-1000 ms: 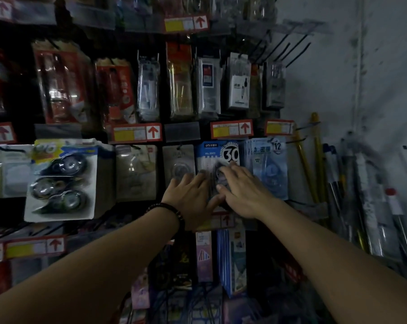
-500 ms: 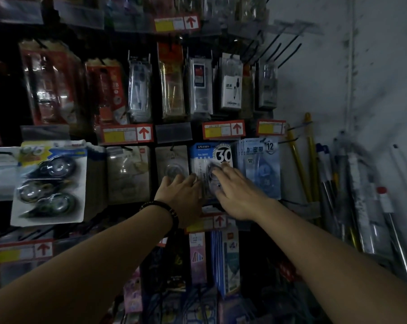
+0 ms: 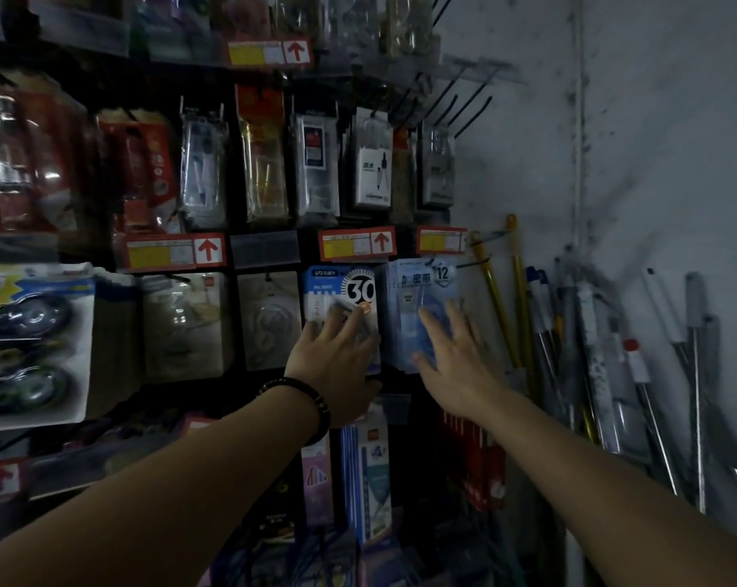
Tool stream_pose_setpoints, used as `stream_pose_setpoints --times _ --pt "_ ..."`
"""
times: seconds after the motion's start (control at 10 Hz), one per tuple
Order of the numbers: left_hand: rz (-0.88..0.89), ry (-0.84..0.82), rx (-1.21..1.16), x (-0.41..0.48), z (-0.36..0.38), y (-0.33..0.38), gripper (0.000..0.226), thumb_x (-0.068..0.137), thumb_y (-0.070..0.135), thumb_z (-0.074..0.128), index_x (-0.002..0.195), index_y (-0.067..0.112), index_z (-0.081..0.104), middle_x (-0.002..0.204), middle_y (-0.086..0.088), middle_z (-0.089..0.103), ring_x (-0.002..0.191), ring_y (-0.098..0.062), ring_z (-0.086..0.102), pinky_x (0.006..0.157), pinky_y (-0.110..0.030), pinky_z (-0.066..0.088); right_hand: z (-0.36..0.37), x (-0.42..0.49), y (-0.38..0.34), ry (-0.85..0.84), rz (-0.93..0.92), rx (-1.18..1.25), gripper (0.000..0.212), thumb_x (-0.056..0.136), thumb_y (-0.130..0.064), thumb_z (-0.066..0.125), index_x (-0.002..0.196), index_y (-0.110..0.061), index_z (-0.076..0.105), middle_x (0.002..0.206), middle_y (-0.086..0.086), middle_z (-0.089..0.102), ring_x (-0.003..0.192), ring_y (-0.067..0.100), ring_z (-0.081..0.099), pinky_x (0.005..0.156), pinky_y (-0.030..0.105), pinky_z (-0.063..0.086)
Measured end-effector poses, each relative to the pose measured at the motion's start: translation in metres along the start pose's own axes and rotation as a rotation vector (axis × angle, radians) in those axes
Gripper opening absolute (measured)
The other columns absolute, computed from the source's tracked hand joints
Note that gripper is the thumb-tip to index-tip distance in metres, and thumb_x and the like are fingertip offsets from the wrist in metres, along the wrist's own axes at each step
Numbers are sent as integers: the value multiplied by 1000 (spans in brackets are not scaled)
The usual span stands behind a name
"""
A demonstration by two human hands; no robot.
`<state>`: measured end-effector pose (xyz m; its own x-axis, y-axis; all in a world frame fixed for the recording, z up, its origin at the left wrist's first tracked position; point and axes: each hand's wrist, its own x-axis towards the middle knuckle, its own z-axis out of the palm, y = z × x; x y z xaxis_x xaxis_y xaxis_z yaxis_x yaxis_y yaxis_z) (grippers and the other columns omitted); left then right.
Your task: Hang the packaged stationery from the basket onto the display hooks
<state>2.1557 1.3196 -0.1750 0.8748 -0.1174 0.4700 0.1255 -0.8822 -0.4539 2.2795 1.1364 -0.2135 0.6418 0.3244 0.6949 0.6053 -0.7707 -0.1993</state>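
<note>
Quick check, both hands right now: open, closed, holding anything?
Left hand: open, flat against the "30" pack, not gripping it.
Right hand: open, fingers spread over the "12" pack, holding nothing.

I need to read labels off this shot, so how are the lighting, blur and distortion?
Head view: dim overall, lower shelves nearly black; right hand and left hand motion-smeared; the "30" pack reads clearly, the "12" pack only partly; glare streaks the red blister packs; wide-angle bowing toward the edges.
</note>
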Motion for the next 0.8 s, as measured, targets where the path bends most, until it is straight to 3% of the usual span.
stream_pose_setpoints --times 0.3,0.5,0.7,0.8 --pt "-42 28 -80 6 19 -1 74 103 75 17 161 32 35 179 -1 4 164 -32 3 127 -60 23 14 30 4 -2 -59 25 71 107 -57 39 165 -36 3 174 -8 -14 161 27 1 123 53 29" --pt "-38 7 -78 5 21 -3 77 102 76 16 163 32 32 180 -3 0 165 -32 0 128 -60 21 16 32 3 -18 -64 9 72 106 -56 41 161 -39 -2 174 -10 -14 159 26 0 120 56 33" --pt "-58 -4 -144 -10 4 -6 74 104 72 24 164 28 31 179 -4 5 165 -32 3 130 -56 21 1 16 1 -63 -37 -21 74 107 -54 40 163 -39 -6 174 -5 -18 161 28 -3 126 53 21" --pt "-61 -1 -163 -31 -6 -9 67 105 67 31 160 29 35 173 -6 26 160 -32 22 124 -53 30 -14 -2 -12 -31 -68 -47 68 106 -53 41 164 -25 19 174 8 11 157 31 13 125 51 28"
